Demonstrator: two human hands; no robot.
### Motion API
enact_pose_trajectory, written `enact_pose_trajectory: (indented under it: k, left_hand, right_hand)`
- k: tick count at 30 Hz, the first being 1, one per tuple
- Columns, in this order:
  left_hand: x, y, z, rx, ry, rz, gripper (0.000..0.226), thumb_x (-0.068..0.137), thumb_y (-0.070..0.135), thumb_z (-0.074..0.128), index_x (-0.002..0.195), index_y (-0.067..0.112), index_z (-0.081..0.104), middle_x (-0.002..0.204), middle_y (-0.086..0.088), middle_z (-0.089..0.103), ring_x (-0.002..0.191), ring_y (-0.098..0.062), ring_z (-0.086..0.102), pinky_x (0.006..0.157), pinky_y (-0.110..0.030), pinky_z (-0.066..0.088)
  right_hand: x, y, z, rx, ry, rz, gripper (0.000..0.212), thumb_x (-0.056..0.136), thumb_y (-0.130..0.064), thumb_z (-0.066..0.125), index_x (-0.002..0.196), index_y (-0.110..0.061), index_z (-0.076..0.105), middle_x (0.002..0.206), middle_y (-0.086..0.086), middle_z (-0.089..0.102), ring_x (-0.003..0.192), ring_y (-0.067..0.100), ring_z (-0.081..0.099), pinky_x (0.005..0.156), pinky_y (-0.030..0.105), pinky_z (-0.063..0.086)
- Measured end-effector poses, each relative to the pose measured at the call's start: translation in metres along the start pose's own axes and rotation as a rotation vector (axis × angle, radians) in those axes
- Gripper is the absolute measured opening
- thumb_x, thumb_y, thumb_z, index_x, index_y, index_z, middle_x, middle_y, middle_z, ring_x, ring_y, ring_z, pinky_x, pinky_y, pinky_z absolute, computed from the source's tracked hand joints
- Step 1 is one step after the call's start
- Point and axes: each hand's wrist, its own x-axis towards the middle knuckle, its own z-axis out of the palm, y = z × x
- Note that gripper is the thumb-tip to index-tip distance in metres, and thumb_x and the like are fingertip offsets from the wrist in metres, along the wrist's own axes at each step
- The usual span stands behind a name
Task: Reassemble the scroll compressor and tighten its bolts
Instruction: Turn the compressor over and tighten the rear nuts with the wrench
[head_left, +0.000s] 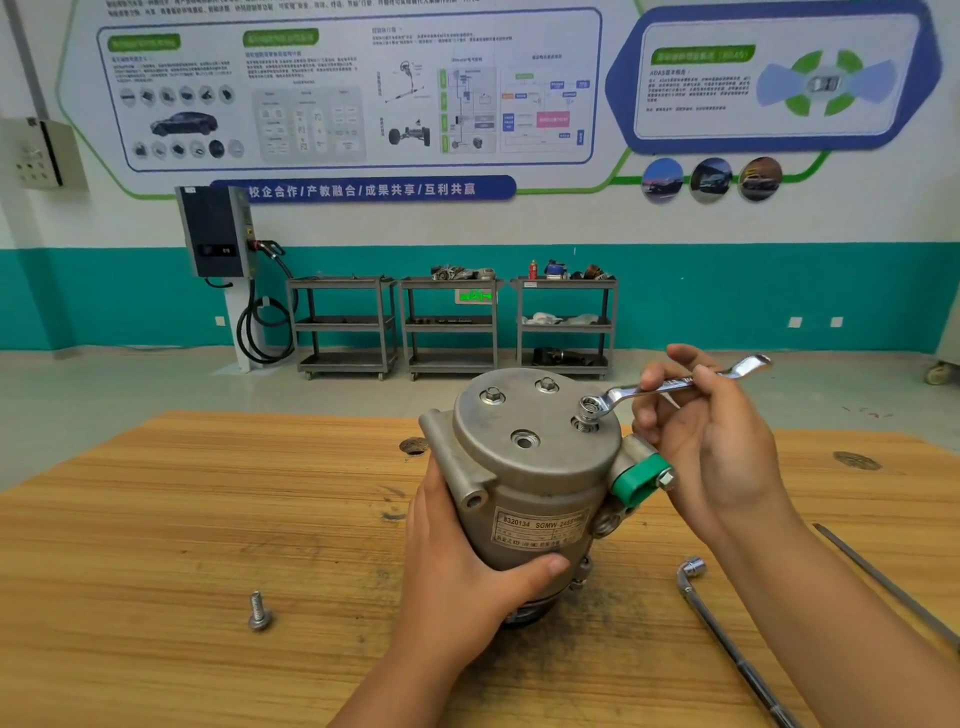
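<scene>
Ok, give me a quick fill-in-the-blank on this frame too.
1. The left hand grips the compressor, standing on a ____ table.
2. The right hand holds a ____ on a cover bolt.
3. A spare bolt stands to the compressor's ____.
4. The port cap is ____.
Missing: wooden; wrench; left; green.

We see the grey scroll compressor standing on end, a little tilted, in the centre of the frame, with a green cap at its right. On its round cover, the left bolt and rear bolt sit fully down. The front hole is open. The right bolt shows thread, and the ring end of the wrench is over its head. A loose bolt stands on its head at lower left.
</scene>
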Motion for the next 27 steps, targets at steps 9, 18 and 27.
enact_pose_trajectory:
  k: [9,18,27]
  left_hand:
    - [0.0,0.003,-0.001,-0.013,-0.003,0.001,0.125,0.035,0.076,0.075,0.143,0.04,0.024,0.133,0.031,0.037,0.125,0.007,0.034,0.099,-0.025,0.033]
    - [0.0,0.003,-0.003,0.0,-0.003,0.019,0.125,0.037,0.075,0.075,0.144,0.028,0.031,0.134,0.025,0.041,0.126,0.002,0.038,0.096,-0.015,0.032]
    - [0.001,0.002,-0.003,0.014,-0.013,0.007,0.126,0.035,0.077,0.073,0.144,0.033,0.028,0.133,0.028,0.038,0.124,0.005,0.035,0.094,-0.016,0.031]
  right_hand:
    - [-0.018,0.014,0.01,0.032,0.127,-0.299,0.022,0.101,-0.01,0.029,0.084,-0.013,0.043,0.063,0.006,0.065,0.05,0.021,0.059,0.053,0.023,0.049]
    - [-0.032,0.018,0.023,-0.051,0.129,-0.406,0.016,0.087,-0.012,0.036,0.075,-0.015,0.046,0.06,0.003,0.064,0.049,0.023,0.061,0.054,0.023,0.05]
    - [-0.034,0.024,0.015,-0.474,-0.009,-0.77,0.034,0.092,-0.02,0.036,0.067,-0.035,0.053,0.072,-0.012,0.064,0.071,0.009,0.066,0.068,0.023,0.052]
